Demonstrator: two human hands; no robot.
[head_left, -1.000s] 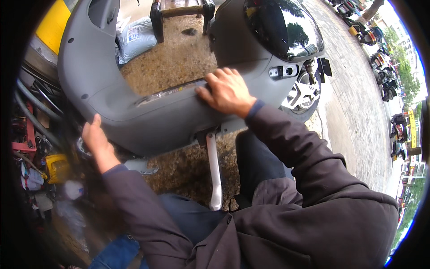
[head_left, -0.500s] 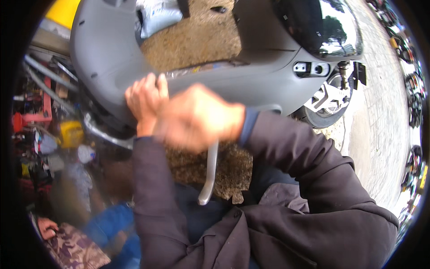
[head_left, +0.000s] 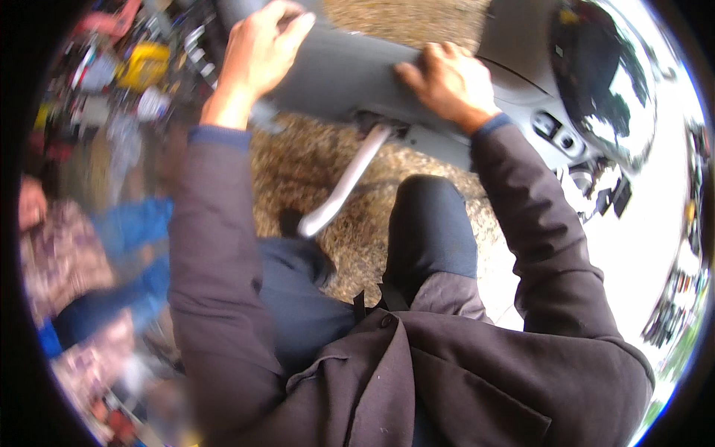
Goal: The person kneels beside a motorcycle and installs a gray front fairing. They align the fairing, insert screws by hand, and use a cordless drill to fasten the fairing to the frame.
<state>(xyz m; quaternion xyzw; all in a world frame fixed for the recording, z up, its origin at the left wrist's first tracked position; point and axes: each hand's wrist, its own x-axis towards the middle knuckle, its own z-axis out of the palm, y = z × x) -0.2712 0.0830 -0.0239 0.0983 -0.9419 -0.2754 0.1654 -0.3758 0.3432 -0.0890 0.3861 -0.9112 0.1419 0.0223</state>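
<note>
Nearest the camera, a dark purplish-grey jacket point(head_left: 462, 380) is seen, with both sleeves reaching away from the lower edge. Between the sleeves, dark blue trousers point(head_left: 428, 231) are seen, the knees bent over a rough, gravelled ground point(head_left: 298, 164).

A pale metal tube point(head_left: 344, 182) is seen slanting from beneath the panel down toward the knees; its lower end lies close to the left knee.

Beyond it, the grey scooter body panel point(head_left: 350, 74) is held across the upper middle of the view, above the ground and in front of the knees. The left hand point(head_left: 261, 52) is curled over the panel's left end, fingers wrapped on the upper edge, thumb side toward the camera. The right hand point(head_left: 447, 82) is laid on the panel's top surface further right, fingers bent and pressed down on the plastic; whether anything is pinched beneath it cannot be told.

To the right of the right hand, a small switch cluster point(head_left: 555, 127) is set in the grey plastic, and beyond that a glossy black dome point(head_left: 603, 74) reflects sky.

At far left, blurred, a clutter of coloured items including a yellow object point(head_left: 145, 63) is noted, and a seated person's blue and patterned clothing point(head_left: 82, 268) is seen.
</note>
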